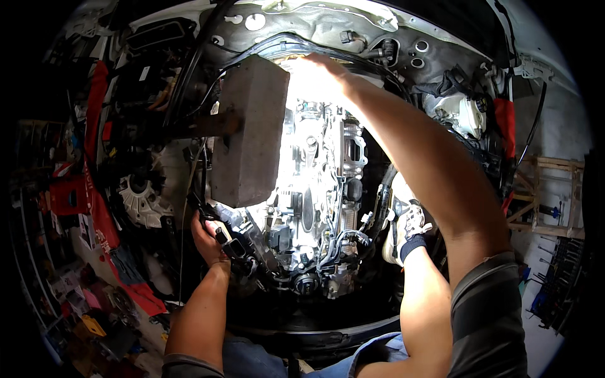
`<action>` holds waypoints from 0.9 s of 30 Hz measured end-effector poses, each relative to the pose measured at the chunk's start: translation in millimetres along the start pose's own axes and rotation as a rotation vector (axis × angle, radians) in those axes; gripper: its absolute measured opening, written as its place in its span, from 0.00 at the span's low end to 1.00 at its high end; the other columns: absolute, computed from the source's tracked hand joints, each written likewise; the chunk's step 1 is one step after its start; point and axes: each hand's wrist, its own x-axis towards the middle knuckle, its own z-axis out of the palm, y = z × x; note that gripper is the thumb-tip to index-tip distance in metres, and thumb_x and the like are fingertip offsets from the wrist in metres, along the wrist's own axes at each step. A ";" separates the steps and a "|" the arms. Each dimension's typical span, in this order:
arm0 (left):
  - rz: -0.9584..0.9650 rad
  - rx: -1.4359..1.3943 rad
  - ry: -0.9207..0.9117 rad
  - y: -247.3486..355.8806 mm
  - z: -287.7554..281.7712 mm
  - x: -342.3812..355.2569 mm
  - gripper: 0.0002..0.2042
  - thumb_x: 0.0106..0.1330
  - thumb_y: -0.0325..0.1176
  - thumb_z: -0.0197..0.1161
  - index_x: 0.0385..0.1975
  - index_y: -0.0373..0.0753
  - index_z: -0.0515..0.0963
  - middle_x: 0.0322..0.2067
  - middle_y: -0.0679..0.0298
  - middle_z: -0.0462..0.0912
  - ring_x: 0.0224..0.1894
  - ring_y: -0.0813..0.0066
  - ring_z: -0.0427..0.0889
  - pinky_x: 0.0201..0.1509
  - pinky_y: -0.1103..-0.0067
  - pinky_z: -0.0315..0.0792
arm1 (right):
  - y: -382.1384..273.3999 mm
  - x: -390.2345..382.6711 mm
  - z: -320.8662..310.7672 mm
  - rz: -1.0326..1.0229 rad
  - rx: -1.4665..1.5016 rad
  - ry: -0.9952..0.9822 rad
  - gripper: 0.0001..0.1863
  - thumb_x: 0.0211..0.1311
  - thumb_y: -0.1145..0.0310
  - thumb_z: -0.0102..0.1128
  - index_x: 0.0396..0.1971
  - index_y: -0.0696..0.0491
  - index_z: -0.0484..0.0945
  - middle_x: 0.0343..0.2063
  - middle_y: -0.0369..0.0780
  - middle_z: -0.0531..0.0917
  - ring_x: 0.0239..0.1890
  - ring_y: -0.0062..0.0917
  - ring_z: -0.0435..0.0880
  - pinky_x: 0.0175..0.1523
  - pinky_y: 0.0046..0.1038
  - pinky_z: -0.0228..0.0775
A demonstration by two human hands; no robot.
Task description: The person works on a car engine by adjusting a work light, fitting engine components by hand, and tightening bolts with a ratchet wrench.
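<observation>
My left fingers [201, 234] are by the engine's [307, 211] left edge, right fingers [318, 68] by its far edge. I can't tell either's grip.

Car workshop here: an engine [308, 208] is laid bare right of the left fingers [197, 228], tools [552, 277] lined up farther right.

Silver-black engine [307, 208]; grey box [257, 138]; dark grey-striped sleeve [488, 315]; blue shorts [381, 353]; red cloth [96, 113].

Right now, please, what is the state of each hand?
Left hand: beside the engine, partly hidden; its grip cannot be told.
Right hand: at the engine's far end, washed out by glare; cannot be told.
</observation>
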 end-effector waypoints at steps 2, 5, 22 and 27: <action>-0.050 0.063 0.033 -16.0 -24.6 -5.6 0.24 0.72 0.43 0.51 0.59 0.30 0.72 0.54 0.43 0.78 0.56 0.47 0.77 0.63 0.65 0.68 | -29.2 -27.3 28.8 0.136 -0.142 -0.038 0.25 0.76 0.53 0.43 0.62 0.56 0.69 0.64 0.45 0.71 0.63 0.34 0.73 0.65 0.40 0.68; -0.001 0.007 0.024 -1.6 -14.2 -4.2 0.24 0.72 0.43 0.51 0.59 0.30 0.72 0.54 0.44 0.78 0.56 0.48 0.77 0.63 0.66 0.68 | -18.3 -33.6 -31.0 0.142 0.006 -0.105 0.21 0.74 0.55 0.47 0.54 0.57 0.74 0.50 0.44 0.79 0.51 0.34 0.79 0.55 0.39 0.73; 0.077 0.454 -0.393 90.8 -136.9 8.7 0.16 0.74 0.31 0.56 0.57 0.32 0.74 0.48 0.49 0.83 0.50 0.56 0.83 0.54 0.68 0.76 | -32.1 -75.7 25.0 0.152 -1.025 0.195 0.21 0.69 0.53 0.53 0.40 0.56 0.84 0.35 0.44 0.87 0.43 0.28 0.85 0.51 0.34 0.77; 0.329 -0.323 -1.233 240.5 -228.0 -56.0 0.13 0.64 0.28 0.67 0.48 0.38 0.80 0.43 0.57 0.81 0.40 0.66 0.81 0.44 0.73 0.75 | -38.8 -111.5 5.1 -0.371 -1.565 -0.071 0.26 0.74 0.52 0.45 0.66 0.47 0.67 0.51 0.52 0.76 0.50 0.40 0.81 0.57 0.40 0.75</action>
